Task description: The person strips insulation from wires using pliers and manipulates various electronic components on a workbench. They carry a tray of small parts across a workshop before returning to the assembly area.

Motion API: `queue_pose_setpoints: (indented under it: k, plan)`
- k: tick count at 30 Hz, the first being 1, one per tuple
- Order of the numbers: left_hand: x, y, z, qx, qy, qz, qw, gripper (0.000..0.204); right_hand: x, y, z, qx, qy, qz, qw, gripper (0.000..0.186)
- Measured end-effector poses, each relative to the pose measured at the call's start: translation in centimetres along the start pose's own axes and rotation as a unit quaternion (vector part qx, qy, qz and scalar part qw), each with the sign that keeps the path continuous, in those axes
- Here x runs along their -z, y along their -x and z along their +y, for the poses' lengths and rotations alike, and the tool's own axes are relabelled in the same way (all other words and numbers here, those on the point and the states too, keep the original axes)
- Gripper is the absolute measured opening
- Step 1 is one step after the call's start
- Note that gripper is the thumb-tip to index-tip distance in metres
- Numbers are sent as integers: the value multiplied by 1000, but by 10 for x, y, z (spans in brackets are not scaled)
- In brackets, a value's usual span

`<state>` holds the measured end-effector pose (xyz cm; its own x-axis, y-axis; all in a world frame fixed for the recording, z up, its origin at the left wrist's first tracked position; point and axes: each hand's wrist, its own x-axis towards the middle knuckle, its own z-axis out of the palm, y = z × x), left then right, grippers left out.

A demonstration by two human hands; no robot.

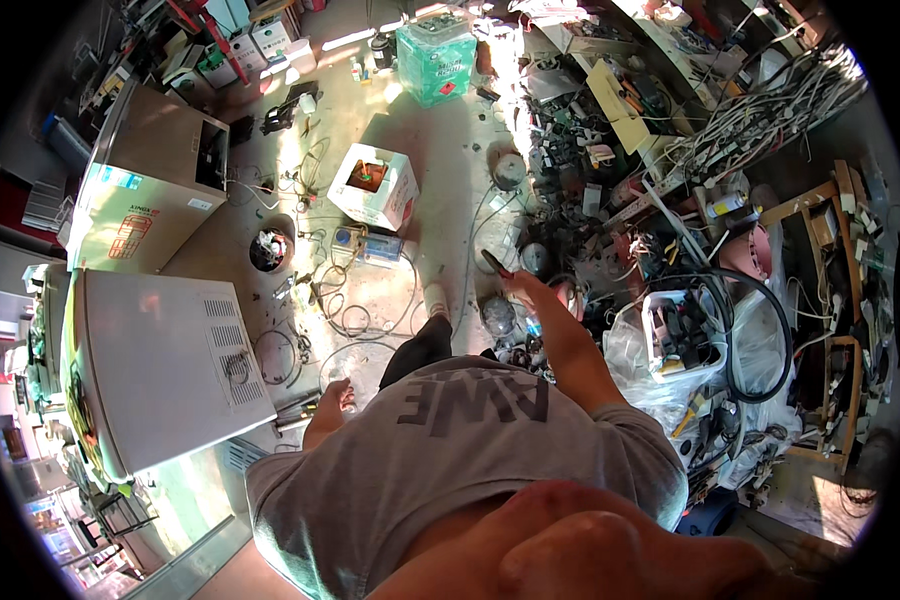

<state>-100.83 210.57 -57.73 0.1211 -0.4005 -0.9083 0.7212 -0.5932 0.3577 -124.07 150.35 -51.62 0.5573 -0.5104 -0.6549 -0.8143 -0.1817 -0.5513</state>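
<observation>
My right hand point(519, 286) reaches out over the floor, closed round a slim dark hand tool point(495, 263) with a touch of red near the grip. Its exact kind is too small to tell. Below and beside that hand lie dark round parts, one of them a rounded grey piece point(536, 259). My left hand point(338, 394) hangs low at my side, fingers loosely apart, with nothing visible in it. Nearest to it are thin metal pieces point(296, 410) on the floor and the large white appliance point(170, 370).
Ahead stands an open white carton point(395, 200), with a blue-and-clear device point(370, 246) and looped hoses beside it. Farther off is a green box point(438, 65). Scrap parts and tangled cables point(770, 110) heap up on the right, around a white bin point(682, 335). A tall cabinet point(150, 180) lies left.
</observation>
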Motion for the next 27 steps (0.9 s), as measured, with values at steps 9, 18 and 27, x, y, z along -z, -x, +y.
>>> queue_pose_setpoints:
  k: [9,18,27]
  plan:
    - [-11,-174,361,-222,-272,187,918,39,122,42,37,-370,-217,14,903,43]
    - [-209,-212,659,-255,-272,68,926,39,221,-82,-3,-471,-310,62,824,48]
    - [-283,-290,882,-289,-494,30,820,43,395,-471,-189,-274,27,11,961,47]
